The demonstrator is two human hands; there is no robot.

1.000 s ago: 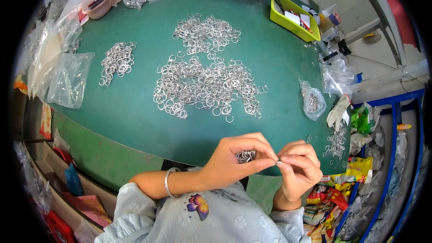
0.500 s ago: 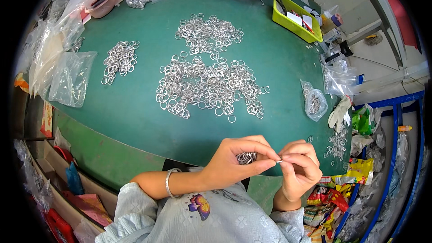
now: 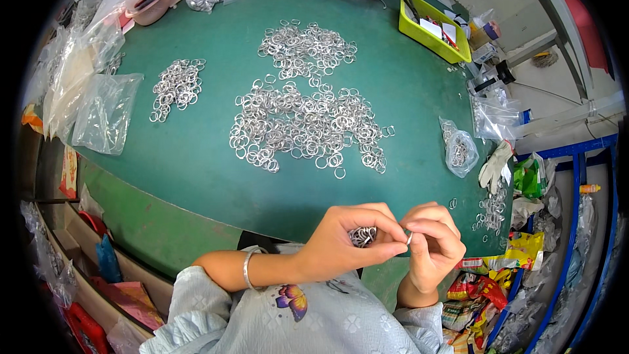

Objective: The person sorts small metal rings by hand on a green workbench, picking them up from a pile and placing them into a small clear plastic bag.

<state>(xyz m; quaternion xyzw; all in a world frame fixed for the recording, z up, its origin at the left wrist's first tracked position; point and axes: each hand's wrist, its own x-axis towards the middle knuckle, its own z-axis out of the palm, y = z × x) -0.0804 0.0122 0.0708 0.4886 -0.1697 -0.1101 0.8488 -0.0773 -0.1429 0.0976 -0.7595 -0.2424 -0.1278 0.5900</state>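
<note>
One head-worn fisheye view — looking steeply down over the green table [image 3: 196, 157], hands close beneath its near edge, far rim bending away.

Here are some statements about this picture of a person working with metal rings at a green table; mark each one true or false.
1. The left hand holds a bunch of metal rings. True.
2. The right hand rests flat on the table. False: it is raised, pinching a small ring against the left fingertips.
3. The yellow-green tray stands at the far right. True.
4. The table is red. False: it is green.
5. The left wrist wears a bracelet. True.
</note>
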